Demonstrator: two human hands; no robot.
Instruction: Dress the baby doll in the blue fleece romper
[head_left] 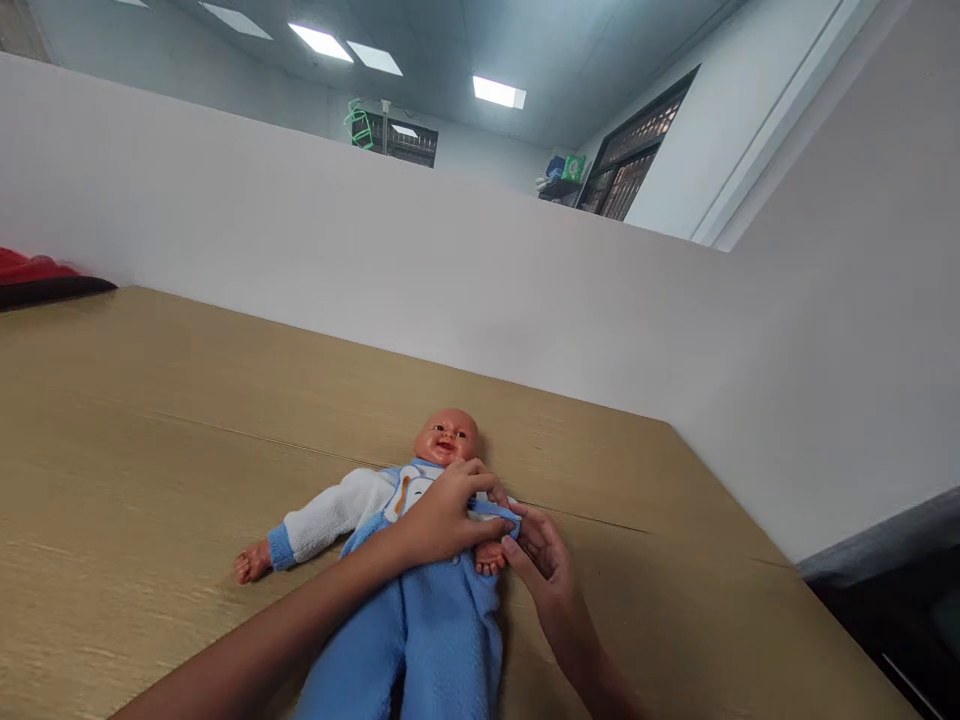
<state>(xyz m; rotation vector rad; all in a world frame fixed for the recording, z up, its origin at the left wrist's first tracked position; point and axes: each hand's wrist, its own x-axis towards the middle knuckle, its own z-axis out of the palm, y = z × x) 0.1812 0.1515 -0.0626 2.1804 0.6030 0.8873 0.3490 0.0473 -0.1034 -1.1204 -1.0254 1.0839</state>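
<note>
A baby doll (448, 436) lies on its back on the wooden table, dressed in a fleecy blue and white romper (442, 620). Across the doll's chest reaches my left hand (454, 510), its fingers pinching the blue sleeve cuff (495, 512) on the doll's arm at the right. My right hand (544, 560) curls round the other side of that same cuff, thumb and fingers touching its edge. Just below the cuff, the doll's small hand (490, 558) shows. The doll's other arm (322, 525) stretches out to the left, with its hand bare past a blue cuff.
The wooden table (187, 400) meets a low white partition (375, 240) at the back. A red and black item (45, 275) lies at the far left corner. At the lower right, beyond the table edge, is a dark area (900, 600).
</note>
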